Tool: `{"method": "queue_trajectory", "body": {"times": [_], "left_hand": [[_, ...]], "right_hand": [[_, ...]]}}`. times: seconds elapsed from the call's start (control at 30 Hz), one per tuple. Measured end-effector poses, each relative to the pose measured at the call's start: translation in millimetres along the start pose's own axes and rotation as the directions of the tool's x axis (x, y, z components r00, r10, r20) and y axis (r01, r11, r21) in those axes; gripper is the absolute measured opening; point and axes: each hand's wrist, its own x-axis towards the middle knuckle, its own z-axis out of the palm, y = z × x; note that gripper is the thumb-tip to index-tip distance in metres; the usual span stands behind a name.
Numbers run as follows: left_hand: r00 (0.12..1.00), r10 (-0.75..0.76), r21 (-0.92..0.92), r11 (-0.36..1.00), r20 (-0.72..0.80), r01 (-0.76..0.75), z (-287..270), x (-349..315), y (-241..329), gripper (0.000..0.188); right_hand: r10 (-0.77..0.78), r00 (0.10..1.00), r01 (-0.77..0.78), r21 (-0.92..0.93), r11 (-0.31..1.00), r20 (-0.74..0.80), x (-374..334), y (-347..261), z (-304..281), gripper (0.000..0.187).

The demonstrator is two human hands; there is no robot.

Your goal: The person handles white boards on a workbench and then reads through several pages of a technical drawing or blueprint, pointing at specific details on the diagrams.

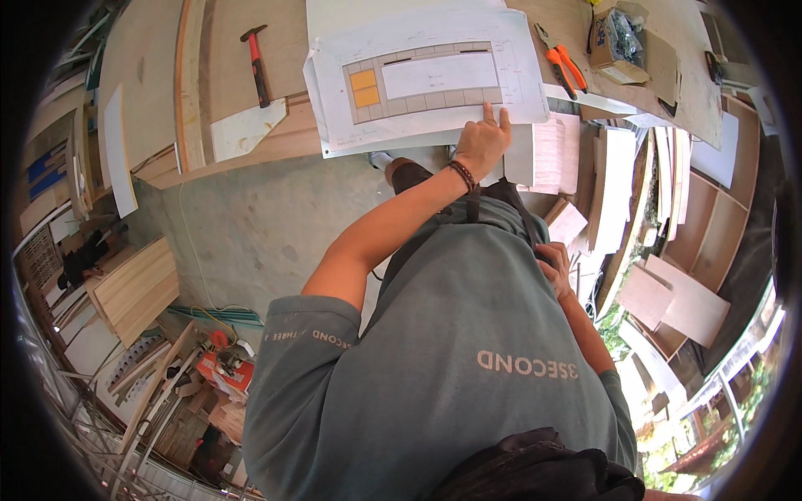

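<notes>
My left hand (484,144) reaches forward over a large paper drawing (334,125) at the table's front edge. Two of its fingers are stretched out onto the sheet near the lower right of the printed plan; the others are bent, and nothing is held. The plan shows a long grey-bordered rectangle with yellow blocks at its left end. A dark beaded bracelet (462,174) circles that wrist. My right hand (554,265) is at my right side by the waist, fingers curled against the grey shirt (434,317). Whatever those fingers grip is hidden.
A red-handled hammer (257,67) lies left of the drawing on the wooden table (150,75). Orange-handled pliers (564,65) and an open cardboard box (616,42) lie to its right. Boards (614,188) stand at the right; stacked wood panels (134,288) sit on the left floor.
</notes>
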Motion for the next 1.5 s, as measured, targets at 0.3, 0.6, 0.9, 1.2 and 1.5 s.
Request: {"method": "queue_trajectory", "body": {"times": [0.3,0.6,0.9,1.2,1.5], "left_hand": [[1.000,-0.004,-0.022,1.000,-0.026,0.003,2.0,-2.4,-0.3,0.058],[0.999,-0.019,-0.049,0.999,-0.042,0.017,6.0,-4.0,-0.2,0.058],[0.993,-0.019,-0.059,0.998,-0.114,0.012,13.5,-2.9,-1.5,0.053],[0.977,-0.076,-0.232,0.972,-0.201,0.028,10.4,-11.0,-20.5,0.041],[0.946,-0.161,-0.458,0.889,-0.283,0.015,16.6,-18.8,-30.4,0.032]], "right_hand": [[0.006,1.000,-0.006,-0.014,1.000,0.019,-5.5,5.4,-2.3,0.053],[0.000,1.000,0.000,-0.003,1.000,0.022,-5.3,6.5,-2.3,0.054],[0.001,1.000,-0.001,-0.008,1.000,0.007,-7.8,6.4,-1.4,0.053],[0.000,1.000,0.000,-0.009,1.000,-0.010,-3.0,2.0,-5.4,0.051],[0.001,1.000,-0.001,-0.013,1.000,-0.008,-7.8,0.8,-4.1,0.051]]}}
